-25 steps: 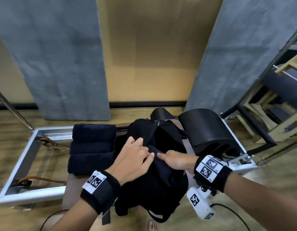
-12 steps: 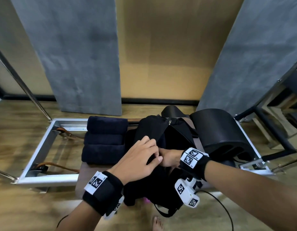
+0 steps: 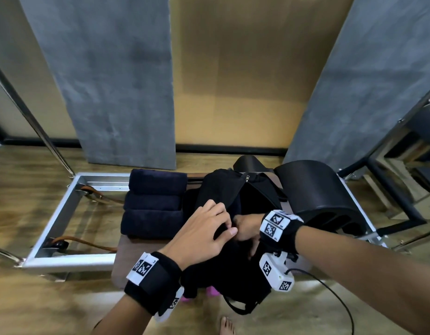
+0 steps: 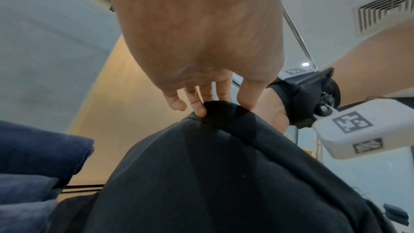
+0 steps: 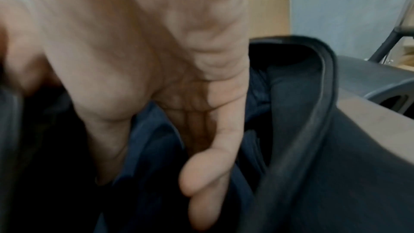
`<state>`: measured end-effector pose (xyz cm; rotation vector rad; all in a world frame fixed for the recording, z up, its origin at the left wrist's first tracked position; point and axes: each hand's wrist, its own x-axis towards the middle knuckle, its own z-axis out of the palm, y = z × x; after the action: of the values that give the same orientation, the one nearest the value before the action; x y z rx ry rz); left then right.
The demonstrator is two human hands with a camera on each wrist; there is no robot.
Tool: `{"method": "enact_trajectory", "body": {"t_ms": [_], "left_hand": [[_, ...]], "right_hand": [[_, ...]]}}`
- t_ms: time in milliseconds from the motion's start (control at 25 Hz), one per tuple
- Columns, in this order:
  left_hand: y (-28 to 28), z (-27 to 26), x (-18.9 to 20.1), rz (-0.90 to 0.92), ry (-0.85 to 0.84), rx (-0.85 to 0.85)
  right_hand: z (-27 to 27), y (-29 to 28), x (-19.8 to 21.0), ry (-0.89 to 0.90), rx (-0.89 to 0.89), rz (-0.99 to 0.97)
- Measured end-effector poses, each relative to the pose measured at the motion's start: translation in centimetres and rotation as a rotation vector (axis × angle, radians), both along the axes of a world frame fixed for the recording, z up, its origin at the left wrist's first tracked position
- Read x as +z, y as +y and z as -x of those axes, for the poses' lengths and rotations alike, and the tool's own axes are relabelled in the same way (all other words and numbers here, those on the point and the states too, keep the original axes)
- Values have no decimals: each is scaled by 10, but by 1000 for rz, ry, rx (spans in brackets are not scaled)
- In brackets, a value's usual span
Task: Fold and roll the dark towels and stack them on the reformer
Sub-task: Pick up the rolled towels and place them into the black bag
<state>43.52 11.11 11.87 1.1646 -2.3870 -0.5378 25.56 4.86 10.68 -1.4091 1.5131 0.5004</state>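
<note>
Three rolled dark blue towels point(image 3: 156, 204) lie stacked on the left of the reformer's brown carriage point(image 3: 136, 250). Beside them stands an open black bag point(image 3: 221, 187). My left hand point(image 3: 204, 230) pinches the bag's near rim point(image 4: 224, 112) and holds it up. My right hand point(image 3: 247, 228) is inside the bag, its fingers curled on a dark blue towel point(image 5: 152, 157) between thumb and fingers; that view is blurred. The stacked towels point(image 4: 40, 151) show at the left of the left wrist view.
The reformer's silver frame point(image 3: 64, 213) lies open to the left, with brown straps point(image 3: 88, 243) inside. A black arc barrel point(image 3: 317, 192) sits right of the bag. A cable point(image 3: 330, 291) trails on the wooden floor, near a bare foot point(image 3: 227, 327).
My right hand has gone from resting on the dark cloth to deep inside the bag. My left hand's fingers have curled onto the bag's rim.
</note>
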Motion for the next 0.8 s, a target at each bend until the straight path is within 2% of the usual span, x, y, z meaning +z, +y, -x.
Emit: {"method": "enact_trajectory", "body": {"t_ms": [80, 200, 280, 360, 440, 480, 560, 600, 720, 800], "left_hand": [[3, -2, -2, -14, 85, -5], [7, -13, -10, -48, 370, 78], [7, -24, -23, -75, 589, 257], [6, -39, -45, -167, 759, 500], [7, -58, -74, -325, 835, 721], [9, -67, -89, -388, 809, 807], [13, -83, -115, -537, 726, 936], [14, -87, -124, -633, 737, 985], [10, -98, -139, -871, 928, 1082], [4, -101, -141, -939, 1046, 1089]], "right_hand": [[3, -11, 29, -10, -46, 66], [1, -30, 84, -90, -147, 257], [-11, -36, 110, -236, -233, 374], [-38, -35, 116, -367, -238, 439], [-76, -27, 98, -427, -186, 450], [-94, -23, 82, -408, -128, 459], [-127, -18, 48, -279, 60, 495], [-137, -18, 32, -196, 159, 512], [-165, -18, -7, 16, 357, 547], [-179, -18, -29, 160, 469, 615]]}}
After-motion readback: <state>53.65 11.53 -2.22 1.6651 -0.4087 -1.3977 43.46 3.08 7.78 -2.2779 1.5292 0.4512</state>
